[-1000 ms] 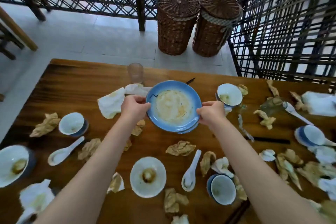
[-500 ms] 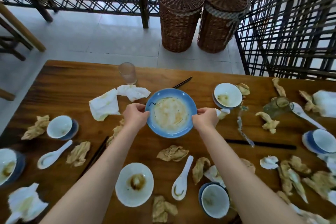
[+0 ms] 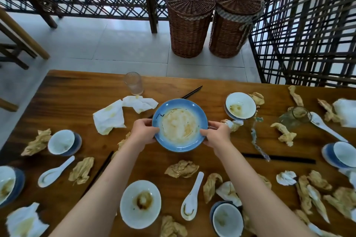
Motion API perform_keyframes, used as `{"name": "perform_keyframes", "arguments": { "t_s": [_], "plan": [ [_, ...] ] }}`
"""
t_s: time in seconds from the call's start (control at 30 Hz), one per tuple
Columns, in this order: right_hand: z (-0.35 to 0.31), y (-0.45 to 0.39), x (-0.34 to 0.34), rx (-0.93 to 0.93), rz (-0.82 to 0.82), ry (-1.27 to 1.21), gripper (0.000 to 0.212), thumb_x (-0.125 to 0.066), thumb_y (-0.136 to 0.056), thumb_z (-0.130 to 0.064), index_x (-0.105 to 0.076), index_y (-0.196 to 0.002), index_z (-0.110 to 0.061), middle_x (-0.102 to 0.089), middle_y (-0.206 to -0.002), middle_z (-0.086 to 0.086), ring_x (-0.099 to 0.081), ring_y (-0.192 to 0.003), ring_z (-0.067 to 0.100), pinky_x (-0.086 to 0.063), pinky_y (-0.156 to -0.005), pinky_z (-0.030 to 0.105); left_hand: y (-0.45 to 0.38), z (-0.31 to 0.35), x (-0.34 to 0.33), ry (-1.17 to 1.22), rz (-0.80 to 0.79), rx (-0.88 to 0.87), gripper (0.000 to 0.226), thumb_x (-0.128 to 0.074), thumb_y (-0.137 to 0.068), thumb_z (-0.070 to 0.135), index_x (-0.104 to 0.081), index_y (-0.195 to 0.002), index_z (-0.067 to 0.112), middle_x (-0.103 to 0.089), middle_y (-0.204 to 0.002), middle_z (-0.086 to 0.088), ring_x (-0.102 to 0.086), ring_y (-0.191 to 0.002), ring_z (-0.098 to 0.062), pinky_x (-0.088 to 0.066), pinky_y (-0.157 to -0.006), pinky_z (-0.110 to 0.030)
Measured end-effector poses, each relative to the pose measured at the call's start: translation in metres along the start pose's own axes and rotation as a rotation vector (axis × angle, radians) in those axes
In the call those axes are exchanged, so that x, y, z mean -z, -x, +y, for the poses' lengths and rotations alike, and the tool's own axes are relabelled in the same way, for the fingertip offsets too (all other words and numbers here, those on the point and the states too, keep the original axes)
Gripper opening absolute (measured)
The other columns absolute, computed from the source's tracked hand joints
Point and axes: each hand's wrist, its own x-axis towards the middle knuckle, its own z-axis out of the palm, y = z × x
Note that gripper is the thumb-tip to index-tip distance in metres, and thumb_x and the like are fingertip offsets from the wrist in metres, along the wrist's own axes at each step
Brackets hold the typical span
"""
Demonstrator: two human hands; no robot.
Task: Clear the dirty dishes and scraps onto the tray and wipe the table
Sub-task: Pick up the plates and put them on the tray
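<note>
Now, with your left hand (image 3: pixel 144 131) and right hand (image 3: pixel 216 134) each gripping the blue plate (image 3: pixel 180 125) by its rim, carry it level over the tabletop (image 3: pixel 77 92).

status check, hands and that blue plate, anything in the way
Left hand and right hand grip blue plate by opposite rims. Plate dirty, food smears. No tray in view. Crumpled napkins nearby.

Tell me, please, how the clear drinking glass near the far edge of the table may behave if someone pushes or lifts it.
The clear glass stands upright and is taller than wide, so a push near its rim would probably tip it rather than slide it. It looks empty, so likely light. Being round, it may roll on the wooden table if it falls, and could break.
</note>
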Motion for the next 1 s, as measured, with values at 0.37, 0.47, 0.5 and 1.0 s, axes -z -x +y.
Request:
{"name": "perform_keyframes", "arguments": {
  "t_s": [0.37,0.47,0.5,1.0],
  "plan": [
    [-0.009,0.055,0.038,0.101,0.025,-0.09,0.039,-0.07,-0.077,0.0,-0.058,-0.111,-0.017,-0.063,-0.108,0.004,-0.065,-0.096,0.022,-0.058,-0.076,0.039,0.061,0.01,0.01,0.019,-0.042,-0.135,0.048,-0.068,-0.082,0.005,-0.053,-0.126,0.014,-0.058,-0.088,0.006,-0.063,-0.081,-0.013,-0.052,-0.047,-0.022],
    [-0.006,0.089,0.057,0.129,0.014,-0.159,0.042,-0.068,-0.078,0.003,-0.057,-0.116,-0.012,-0.065,-0.101,0.005,-0.067,-0.086,0.019,-0.058,-0.059,0.028,0.094,0.01,0.012,0.0,-0.068,-0.228,0.046,-0.069,-0.081,0.007,-0.054,-0.125,0.014,-0.062,-0.096,0.001,-0.065,-0.088,-0.017,-0.058,-0.061,-0.028],
    [-0.004,0.1,0.064,0.14,0.018,-0.166,0.041,-0.068,-0.078,0.003,-0.057,-0.116,-0.011,-0.065,-0.1,0.005,-0.067,-0.083,0.018,-0.056,-0.053,0.024,0.106,0.009,0.012,-0.011,-0.073,-0.252,0.047,-0.07,-0.081,0.008,-0.054,-0.125,0.013,-0.062,-0.099,0.0,-0.065,-0.091,-0.018,-0.058,-0.066,-0.031],
    [0.062,0.226,0.189,0.155,0.148,-0.243,0.031,-0.069,-0.077,0.0,-0.056,-0.101,-0.014,-0.065,-0.088,0.003,-0.068,-0.07,0.014,-0.057,-0.054,0.025,0.255,-0.042,-0.033,-0.092,-0.179,-0.392,0.037,-0.071,-0.077,0.008,-0.061,-0.113,0.011,-0.066,-0.093,-0.001,-0.066,-0.083,-0.015,-0.053,-0.058,-0.024]
  ]
}}
